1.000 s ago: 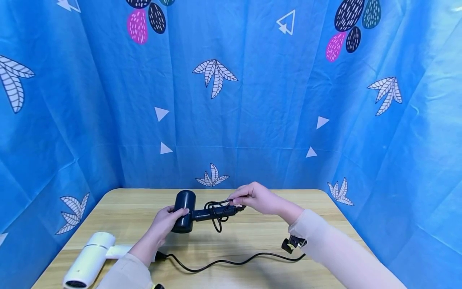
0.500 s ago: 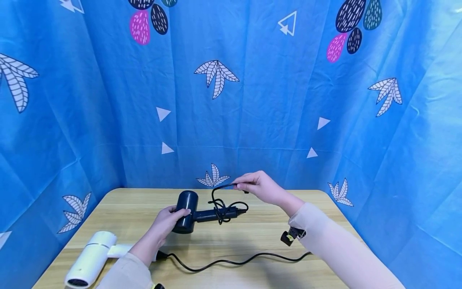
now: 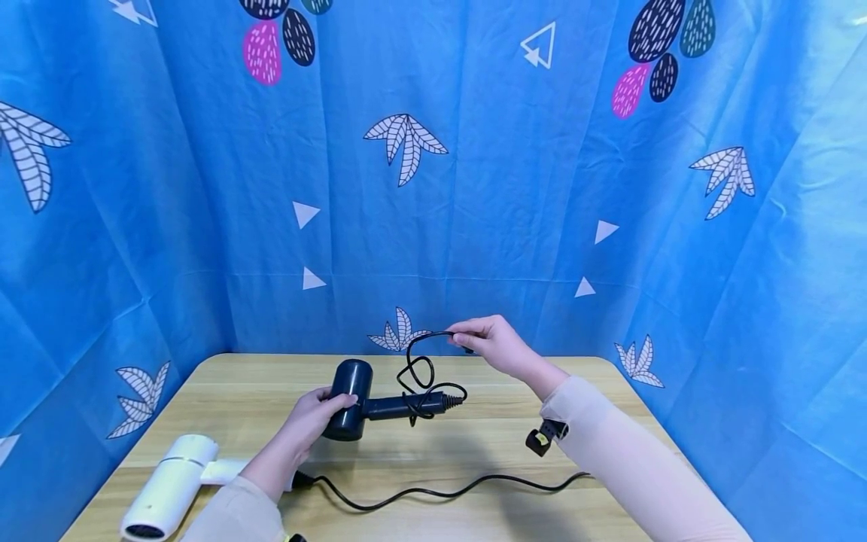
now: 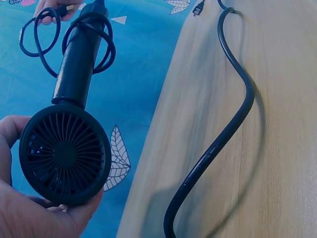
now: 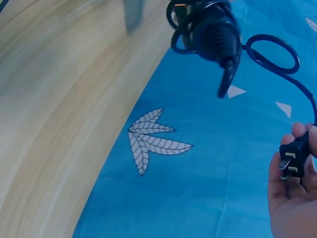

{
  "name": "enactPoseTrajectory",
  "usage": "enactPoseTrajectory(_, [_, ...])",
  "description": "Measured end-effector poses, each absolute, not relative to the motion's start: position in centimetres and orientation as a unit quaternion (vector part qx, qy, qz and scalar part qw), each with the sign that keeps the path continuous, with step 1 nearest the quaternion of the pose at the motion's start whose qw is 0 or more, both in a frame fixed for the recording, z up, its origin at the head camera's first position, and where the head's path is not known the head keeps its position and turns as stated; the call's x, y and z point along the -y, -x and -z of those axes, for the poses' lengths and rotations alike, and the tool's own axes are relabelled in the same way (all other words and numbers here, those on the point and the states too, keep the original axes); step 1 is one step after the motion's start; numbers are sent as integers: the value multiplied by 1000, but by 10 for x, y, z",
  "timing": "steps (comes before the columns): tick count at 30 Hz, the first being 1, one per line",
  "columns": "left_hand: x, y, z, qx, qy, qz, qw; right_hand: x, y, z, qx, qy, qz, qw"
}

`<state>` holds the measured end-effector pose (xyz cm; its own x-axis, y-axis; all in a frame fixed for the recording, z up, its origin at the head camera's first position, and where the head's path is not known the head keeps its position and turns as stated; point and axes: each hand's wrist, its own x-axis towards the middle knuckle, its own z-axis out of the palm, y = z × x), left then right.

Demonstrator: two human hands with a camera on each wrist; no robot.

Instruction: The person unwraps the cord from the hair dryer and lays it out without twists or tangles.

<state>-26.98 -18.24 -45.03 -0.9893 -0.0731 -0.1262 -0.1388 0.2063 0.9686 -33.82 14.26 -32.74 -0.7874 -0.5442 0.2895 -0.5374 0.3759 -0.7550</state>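
Observation:
A black hair dryer [image 3: 348,410] is held above the table, its handle pointing right. My left hand [image 3: 313,416] grips it round the barrel; the left wrist view shows the round vented end [image 4: 65,154] close to the palm. Up and to the right, my right hand [image 3: 493,345] pinches the plug [image 5: 295,156] of its cord, with the metal prongs showing in the right wrist view. From there the black cord [image 3: 410,361] arcs down to the handle [image 3: 400,406], where loops of it still wrap round.
A white hair dryer [image 3: 165,489] lies on the wooden table [image 3: 271,376] at the left, partly hidden by the left forearm. Its black cord [image 3: 433,493] snakes rightward across the tabletop. A blue patterned curtain [image 3: 440,226] stands behind and along both sides.
My right hand has risen away from the handle, slightly to the right, with the plug. A length of cord has come off the handle and loosened. The left hand has hardly moved.

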Motion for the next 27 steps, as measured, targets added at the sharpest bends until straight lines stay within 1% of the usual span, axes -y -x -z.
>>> enactPoseTrajectory(8, [184, 269, 451, -775, 63, -628, 31, -148, 351, 343, -831, 306, 464, 3])
enactPoseTrajectory(16, [185, 269, 450, -772, 64, -632, 34, -156, 360, 354, -843, 283, 458, -10])
enactPoseTrajectory(27, [187, 268, 450, -767, 64, -638, 34, -166, 369, 378, -864, 260, 430, -4])
